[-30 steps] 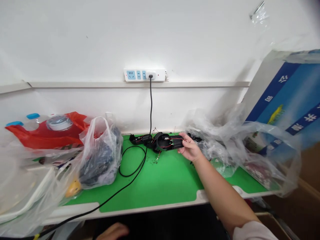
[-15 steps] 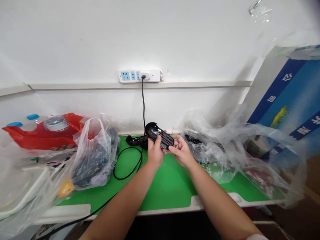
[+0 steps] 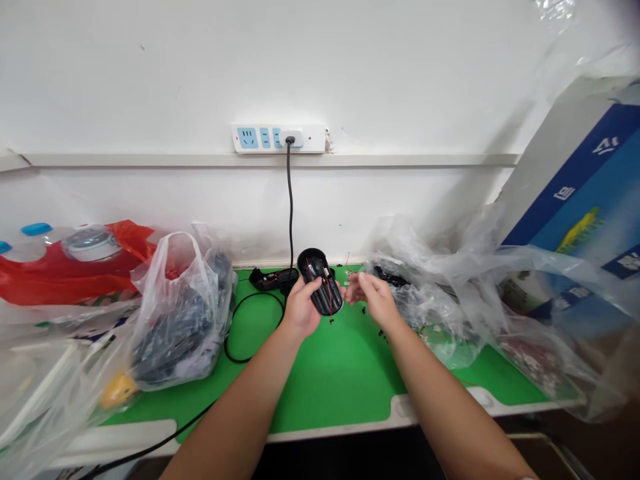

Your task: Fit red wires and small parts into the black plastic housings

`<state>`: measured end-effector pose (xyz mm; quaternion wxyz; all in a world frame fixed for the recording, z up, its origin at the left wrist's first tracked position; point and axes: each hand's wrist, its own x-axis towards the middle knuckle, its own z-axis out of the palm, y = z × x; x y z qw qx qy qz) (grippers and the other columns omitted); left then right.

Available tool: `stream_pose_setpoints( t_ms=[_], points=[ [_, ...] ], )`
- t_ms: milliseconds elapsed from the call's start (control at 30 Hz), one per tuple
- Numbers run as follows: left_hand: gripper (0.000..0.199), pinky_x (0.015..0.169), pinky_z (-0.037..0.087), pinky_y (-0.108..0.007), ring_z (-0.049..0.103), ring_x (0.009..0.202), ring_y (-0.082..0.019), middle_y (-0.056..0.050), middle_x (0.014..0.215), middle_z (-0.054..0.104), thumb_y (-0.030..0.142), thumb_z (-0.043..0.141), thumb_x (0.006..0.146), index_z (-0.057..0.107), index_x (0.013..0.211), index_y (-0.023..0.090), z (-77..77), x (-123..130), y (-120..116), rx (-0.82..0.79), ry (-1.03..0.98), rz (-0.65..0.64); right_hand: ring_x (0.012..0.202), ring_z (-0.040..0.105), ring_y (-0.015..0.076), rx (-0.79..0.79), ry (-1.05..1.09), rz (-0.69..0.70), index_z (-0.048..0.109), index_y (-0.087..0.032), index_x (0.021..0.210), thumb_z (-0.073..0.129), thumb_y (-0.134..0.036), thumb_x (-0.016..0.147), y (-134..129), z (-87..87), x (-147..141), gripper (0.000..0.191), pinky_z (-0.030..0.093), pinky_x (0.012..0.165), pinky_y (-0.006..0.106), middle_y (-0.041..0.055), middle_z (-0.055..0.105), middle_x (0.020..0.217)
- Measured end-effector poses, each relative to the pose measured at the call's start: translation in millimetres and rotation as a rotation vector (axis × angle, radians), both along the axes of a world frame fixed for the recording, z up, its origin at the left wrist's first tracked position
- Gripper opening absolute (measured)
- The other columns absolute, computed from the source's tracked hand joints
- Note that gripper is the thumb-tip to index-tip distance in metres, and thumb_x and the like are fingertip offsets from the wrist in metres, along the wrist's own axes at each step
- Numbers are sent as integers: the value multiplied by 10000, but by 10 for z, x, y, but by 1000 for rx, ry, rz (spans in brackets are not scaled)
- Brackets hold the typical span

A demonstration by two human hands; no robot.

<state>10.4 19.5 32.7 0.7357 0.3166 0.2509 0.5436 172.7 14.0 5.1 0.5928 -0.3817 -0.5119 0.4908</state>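
Observation:
My left hand [image 3: 303, 308] grips a black plastic housing [image 3: 320, 280] with red wires along its open face, its thumb lying on the near side. The housing is tilted above the green table top [image 3: 345, 373]. Just right of it, my right hand [image 3: 371, 293] has its fingers pinched on a small part with thin wires [image 3: 349, 277], too small to make out fully. Behind my left hand, another black part [image 3: 273, 279] lies by the wall, beside a black cable [image 3: 290, 207].
Clear plastic bags [image 3: 435, 313] with parts lie on the right, before a blue and white box [image 3: 590, 193]. On the left are a filled clear bag [image 3: 183, 327], a red bag [image 3: 55, 277] and a yellow object [image 3: 119, 390]. A power strip [image 3: 317, 139] is on the wall.
My right hand has let go of the housing and moved slightly right, now with a small part at its fingertips. The housing has turned more upright in my left hand. The view has shifted slightly.

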Motion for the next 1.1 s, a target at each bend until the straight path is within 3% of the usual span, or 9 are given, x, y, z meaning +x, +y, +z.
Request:
stream_pose_setpoints(
  t_ms=[100,167,267,367,533,733,867,1000,1100],
  points=[
    [309,748,524,-519,677,816,-274,-64,808,667,202,609,750,485,1033,190,-8,0,-1,-4,-1,-44,488,541,129,-106,-152,-143,582,-157,846,459,-566,822,58,21,197,428,415,459,245,18,596,633],
    [328,736,523,-537,677,808,-282,-60,804,662,193,611,747,475,1045,200,-16,1,4,2,5,-59,441,483,111,-170,-442,-179,586,-150,744,454,-497,830,69,34,362,381,351,434,229,1,552,566],
    [332,713,528,-541,678,779,-280,-48,772,653,181,610,744,470,1044,206,-19,8,1,5,22,-66,434,429,103,-184,-997,-122,561,-147,566,489,-384,806,56,41,536,345,290,457,237,-2,498,480],
    [317,697,537,-526,679,754,-271,-43,761,649,176,612,738,476,1024,200,-3,16,-27,8,48,-74,490,478,126,-198,-1308,-59,597,-141,561,531,-378,783,48,13,534,331,300,496,251,35,565,522],
    [329,675,552,-494,681,741,-260,-51,846,653,228,626,733,482,1027,199,49,28,-93,-8,49,-102,641,604,203,-307,-1461,-126,677,-126,717,619,-441,724,73,-104,348,321,373,563,271,126,673,704],
    [330,613,558,-406,679,688,-255,-47,742,650,276,678,715,488,963,171,66,61,-141,10,119,-86,756,649,244,-307,-1453,-153,695,-125,733,633,-249,707,70,-139,288,141,427,655,294,152,697,782],
    [293,599,554,-362,677,689,-247,-57,743,648,243,688,686,512,898,145,70,67,-170,-7,134,-96,630,635,189,-272,-1186,-146,675,-134,673,609,-228,727,45,-46,308,126,454,604,276,90,684,668],
    [325,486,532,-336,659,588,-219,-42,836,645,236,666,694,492,963,183,97,42,-193,-34,164,-144,510,605,118,-315,-301,-69,642,-132,648,713,-263,680,-15,74,294,152,505,542,225,25,647,580],
    [339,447,518,-306,641,547,-192,-31,827,636,256,647,714,463,994,204,111,21,-196,-40,195,-155,524,631,91,-337,163,47,674,-162,788,810,-197,565,-91,163,229,264,526,515,165,-15,664,624]
  ],
)
